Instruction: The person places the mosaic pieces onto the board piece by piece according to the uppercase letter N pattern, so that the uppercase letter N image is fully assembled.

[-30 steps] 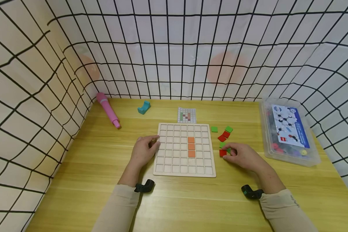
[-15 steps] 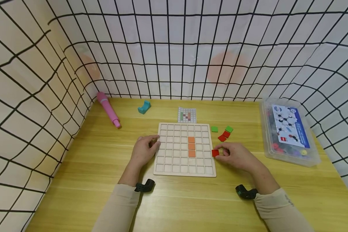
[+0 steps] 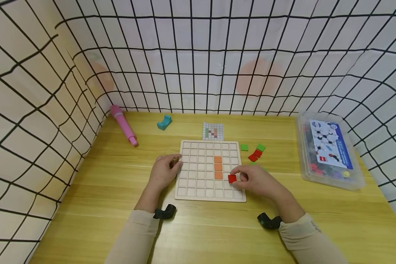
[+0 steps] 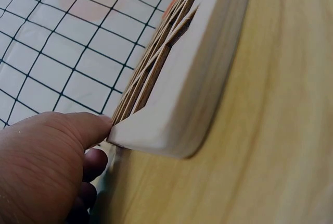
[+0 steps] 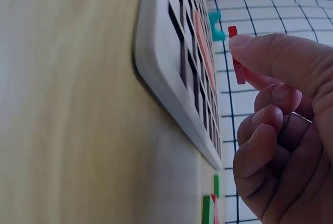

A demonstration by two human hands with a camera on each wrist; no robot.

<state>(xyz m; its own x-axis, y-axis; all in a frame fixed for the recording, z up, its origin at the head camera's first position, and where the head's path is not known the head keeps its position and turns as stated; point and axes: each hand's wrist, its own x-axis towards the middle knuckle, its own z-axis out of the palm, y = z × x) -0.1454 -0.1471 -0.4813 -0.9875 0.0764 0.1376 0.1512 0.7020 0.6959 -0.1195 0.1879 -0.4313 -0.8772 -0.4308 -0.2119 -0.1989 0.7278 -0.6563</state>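
A square wooden grid board [image 3: 192,192] lies on the table, with three orange tiles [image 3: 218,167] in a column right of its middle. My right hand [image 3: 259,179] pinches a red square tile [image 3: 232,179] between thumb and finger over the right part of the board. In the right wrist view the red tile [image 5: 237,56] is seen edge-on, raised above the board, and the other fingers are curled in. My left hand [image 3: 165,171] rests at the board's left edge. The left wrist view has its thumb [image 4: 93,128] touching the board's edge [image 4: 156,135].
Right of the board lie red tiles [image 3: 255,155] and green tiles [image 3: 244,147], some partly hidden by my right hand. A printed grid card [image 3: 212,131] sits behind the board. Farther out are a teal block [image 3: 164,122], a pink microphone [image 3: 123,125] and a clear plastic box [image 3: 330,154].
My right hand has picked the red tile from the pile and carried it left, from beside the board to over its right columns. The left hand has stayed in place.
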